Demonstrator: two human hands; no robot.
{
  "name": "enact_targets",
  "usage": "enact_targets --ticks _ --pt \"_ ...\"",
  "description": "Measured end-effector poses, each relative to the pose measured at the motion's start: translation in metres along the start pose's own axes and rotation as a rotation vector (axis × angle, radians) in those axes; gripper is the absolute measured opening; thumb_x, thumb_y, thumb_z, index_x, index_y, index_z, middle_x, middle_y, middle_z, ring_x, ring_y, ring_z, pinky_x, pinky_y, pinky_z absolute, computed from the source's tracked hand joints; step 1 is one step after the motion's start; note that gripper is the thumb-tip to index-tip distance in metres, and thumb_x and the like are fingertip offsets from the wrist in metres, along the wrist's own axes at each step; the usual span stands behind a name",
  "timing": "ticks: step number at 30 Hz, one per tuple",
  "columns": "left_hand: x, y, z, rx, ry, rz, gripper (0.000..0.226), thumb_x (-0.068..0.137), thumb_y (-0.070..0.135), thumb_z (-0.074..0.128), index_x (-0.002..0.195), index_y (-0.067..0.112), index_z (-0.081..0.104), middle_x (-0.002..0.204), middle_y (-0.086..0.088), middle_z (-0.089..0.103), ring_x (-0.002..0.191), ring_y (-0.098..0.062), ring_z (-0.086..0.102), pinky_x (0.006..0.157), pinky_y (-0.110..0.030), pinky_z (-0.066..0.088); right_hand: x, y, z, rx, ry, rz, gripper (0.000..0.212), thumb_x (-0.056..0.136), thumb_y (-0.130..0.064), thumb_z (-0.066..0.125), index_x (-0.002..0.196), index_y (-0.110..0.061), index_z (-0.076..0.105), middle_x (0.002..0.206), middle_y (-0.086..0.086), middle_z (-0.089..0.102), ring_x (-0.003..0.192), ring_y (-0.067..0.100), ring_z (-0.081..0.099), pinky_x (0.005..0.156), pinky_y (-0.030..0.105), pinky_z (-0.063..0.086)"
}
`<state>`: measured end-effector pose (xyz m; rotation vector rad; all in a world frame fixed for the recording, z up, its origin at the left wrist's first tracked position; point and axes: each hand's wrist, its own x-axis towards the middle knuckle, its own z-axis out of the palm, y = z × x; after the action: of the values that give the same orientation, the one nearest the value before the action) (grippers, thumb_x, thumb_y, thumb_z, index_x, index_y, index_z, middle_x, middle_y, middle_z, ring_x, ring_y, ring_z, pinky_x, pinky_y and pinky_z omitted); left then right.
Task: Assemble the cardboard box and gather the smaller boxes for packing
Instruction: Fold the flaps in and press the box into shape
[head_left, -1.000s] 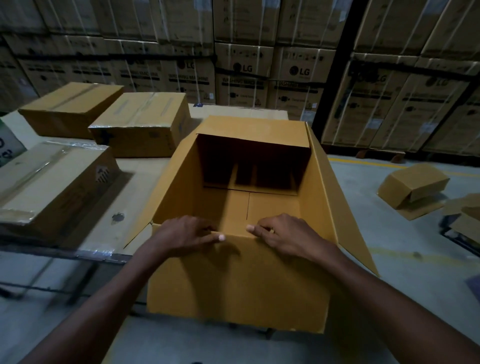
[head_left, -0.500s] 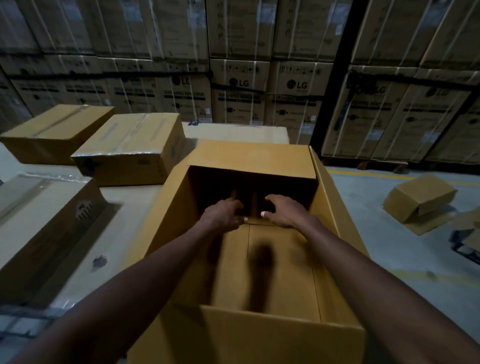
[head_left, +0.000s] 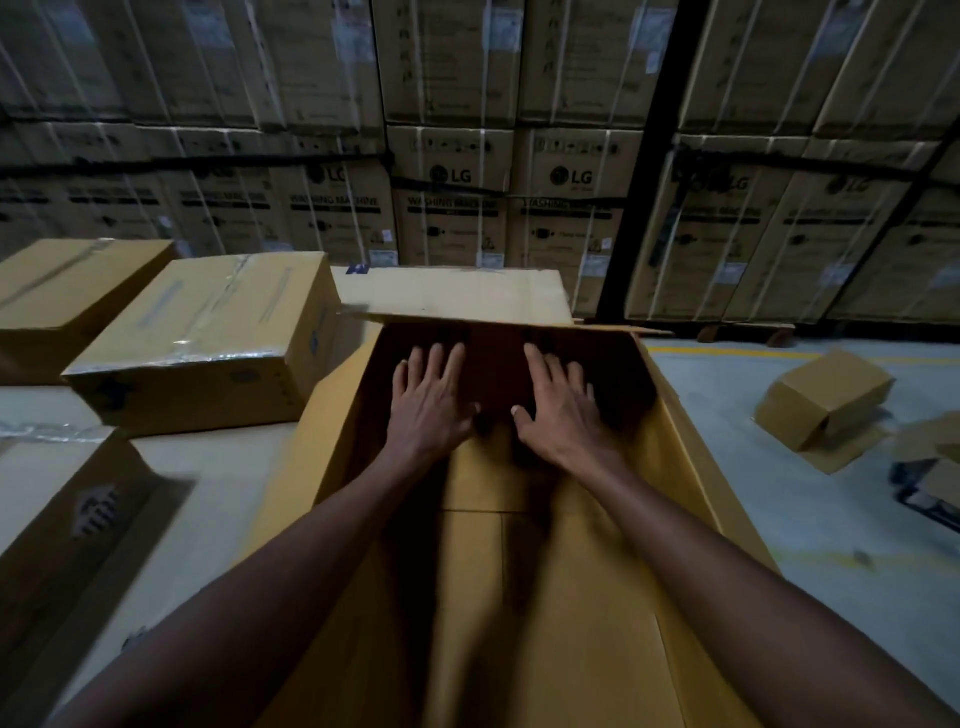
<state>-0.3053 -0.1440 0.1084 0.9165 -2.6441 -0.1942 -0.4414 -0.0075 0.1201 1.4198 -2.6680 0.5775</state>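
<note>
A large open cardboard box (head_left: 696, 467) stands before me on the table, top flaps spread outward. Both my arms reach deep inside it. My left hand (head_left: 428, 400) lies flat, fingers spread, on the inner bottom flap near the far wall. My right hand (head_left: 558, 410) presses flat beside it, a short gap between the thumbs. Neither hand holds anything. Smaller sealed boxes lie on the table to the left: one taped box (head_left: 208, 338) closest, another (head_left: 67, 291) behind it, a third (head_left: 57, 519) at the near left.
The pale table top (head_left: 218, 488) shows between the boxes. A small open carton (head_left: 826, 405) lies on the concrete floor at the right, with more cardboard at the right edge. Stacked washing-machine cartons (head_left: 452, 208) and a dark rack post (head_left: 639, 171) fill the background.
My hands went from the near rim of the box down inside to its far end, and now lie flat with fingers spread. The view leaned forward over the box.
</note>
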Motion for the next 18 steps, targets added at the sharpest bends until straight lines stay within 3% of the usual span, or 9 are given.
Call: enact_targets --ticks 6,10,14,18 --pt "0.078 -0.026 -0.013 -0.037 0.02 0.024 0.1 0.095 0.047 0.063 0.164 0.03 -0.007 0.174 -0.008 -0.001 0.158 -0.035 -0.007 0.125 -0.056 0.003 0.075 0.002 -0.006 0.013 -0.004 0.008 0.103 0.093 -0.034 0.066 0.16 -0.04 -0.012 0.173 0.0 0.001 0.156 0.039 0.003 0.122 0.057 0.014" --pt "0.107 -0.041 -0.006 -0.009 -0.117 0.021 0.1 0.095 0.04 0.066 0.164 0.033 -0.006 0.174 -0.005 -0.007 0.158 -0.035 -0.008 0.125 -0.059 0.004 0.108 0.014 0.005 -0.072 -0.103 0.026 0.105 0.093 -0.037 0.067 0.16 -0.041 -0.015 0.171 -0.004 -0.019 0.156 0.041 -0.01 0.122 0.059 0.011" --pt "0.127 -0.052 0.01 0.057 -0.219 0.005 0.097 0.095 0.042 0.066 0.165 0.031 -0.001 0.174 -0.007 -0.007 0.158 -0.037 -0.007 0.124 -0.061 0.006 0.129 0.021 0.02 -0.106 -0.175 0.068 0.103 0.092 -0.036 0.067 0.161 -0.04 -0.009 0.172 -0.002 -0.014 0.156 0.043 -0.006 0.122 0.056 0.014" --pt "0.138 -0.058 0.022 0.017 -0.198 0.042 0.075 0.095 0.039 0.066 0.158 0.025 0.027 0.17 -0.011 0.02 0.157 -0.039 0.009 0.124 -0.061 0.01 0.144 0.027 0.031 -0.138 -0.221 0.072 0.094 0.095 -0.027 0.066 0.164 -0.032 0.001 0.173 0.004 -0.001 0.156 0.043 0.001 0.122 0.055 0.014"
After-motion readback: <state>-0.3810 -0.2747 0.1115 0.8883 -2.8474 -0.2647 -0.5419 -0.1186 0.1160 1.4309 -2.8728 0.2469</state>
